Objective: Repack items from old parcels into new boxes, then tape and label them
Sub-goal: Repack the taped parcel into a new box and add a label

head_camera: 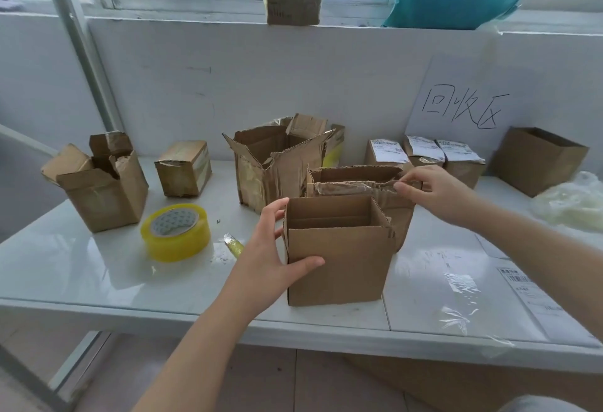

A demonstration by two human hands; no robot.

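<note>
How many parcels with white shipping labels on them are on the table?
3, in a row against the wall at back right: left parcel, middle parcel, right parcel. More could be hidden behind the torn open box.

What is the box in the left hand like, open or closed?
Open. The front box stands upright, flaps up, inside walls showing; left hand grips its corner, right hand pinches the old parcel behind. Bottom hidden.

Matt brown corrugated cardboard box [339, 261], glossy yellowish plastic tape roll [176, 232], smooth shiny white table [81, 268].
</note>
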